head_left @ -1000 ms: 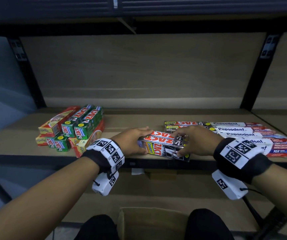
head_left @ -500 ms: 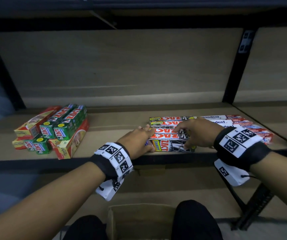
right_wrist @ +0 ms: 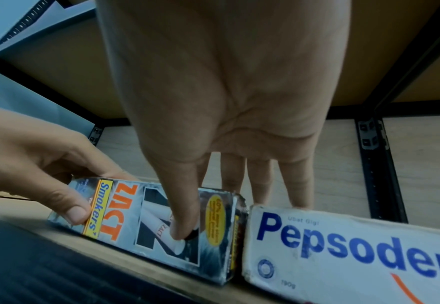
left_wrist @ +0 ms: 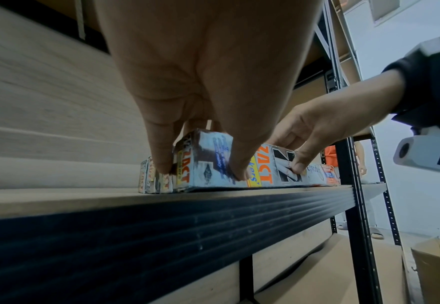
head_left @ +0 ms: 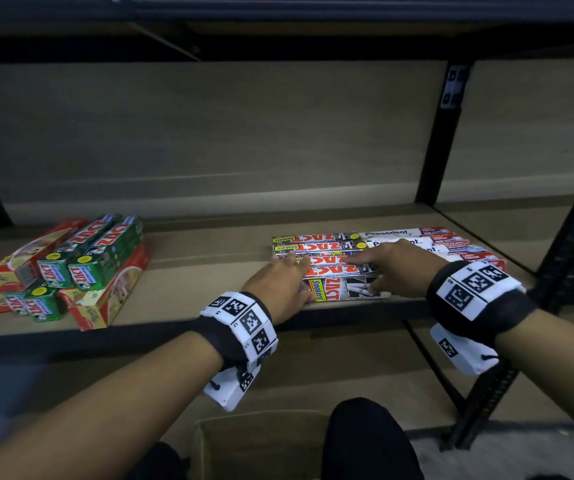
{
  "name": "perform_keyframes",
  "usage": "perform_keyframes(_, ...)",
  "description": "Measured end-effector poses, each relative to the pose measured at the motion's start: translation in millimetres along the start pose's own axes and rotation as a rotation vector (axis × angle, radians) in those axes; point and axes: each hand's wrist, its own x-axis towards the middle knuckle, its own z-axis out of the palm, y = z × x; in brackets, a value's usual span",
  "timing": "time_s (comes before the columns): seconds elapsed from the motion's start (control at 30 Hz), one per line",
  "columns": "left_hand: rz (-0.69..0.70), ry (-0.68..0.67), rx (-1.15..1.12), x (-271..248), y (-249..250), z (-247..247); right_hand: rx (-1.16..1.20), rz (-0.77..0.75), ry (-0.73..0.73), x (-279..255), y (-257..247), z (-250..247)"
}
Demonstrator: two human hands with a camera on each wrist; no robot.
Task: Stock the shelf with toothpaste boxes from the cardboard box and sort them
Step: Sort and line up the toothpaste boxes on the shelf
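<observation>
A row of Zact Smokers boxes (head_left: pixel 316 244) lies at the shelf's middle right. On the front box (head_left: pixel 334 292) (left_wrist: pixel 205 162) (right_wrist: pixel 135 218), my left hand (head_left: pixel 278 282) (left_wrist: pixel 200 170) pinches the left end between thumb and fingers. My right hand (head_left: pixel 393 268) (right_wrist: pixel 211 212) holds its right part, thumb on the front face and fingers over the top. White Pepsodent boxes (head_left: pixel 427 240) (right_wrist: pixel 343 257) butt against its right end. Green Zact boxes (head_left: pixel 98 261) sit on red-and-yellow boxes (head_left: pixel 105 299) at the left. The open cardboard box (head_left: pixel 261 441) (left_wrist: pixel 437 267) stands on the floor below.
Bare wooden shelf board (head_left: pixel 192 271) lies between the left pile and the Zact row. A black upright post (head_left: pixel 434 150) stands behind the Pepsodent boxes, another at the far right. The dark metal shelf lip (left_wrist: pixel 187 236) runs along the front. My knees flank the cardboard box.
The front Zact Smokers box, slanted a second ago, now lies parallel to the shelf edge against the row behind. Both hands stayed on it and slid slightly deeper.
</observation>
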Motion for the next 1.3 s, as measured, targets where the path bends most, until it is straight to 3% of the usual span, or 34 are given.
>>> perform_keyframes(0.5, -0.013, 0.039, -0.019, 13, -3, 14, 0.002, 0.012, 0.055, 7, 11, 7)
perform_keyframes(0.73, 0.034, 0.14, -0.028, -3, -18, 6, 0.038, -0.001, 0.092, -1, -1, 0)
perform_keyframes(0.9, 0.048, 0.218, -0.033, -22, -41, -2, 0.023, -0.051, 0.122, 0, -30, -6)
perform_keyframes(1.3, -0.204, 0.326, 0.073, -80, -136, -28, 0.034, -0.265, 0.167, 49, -142, -1)
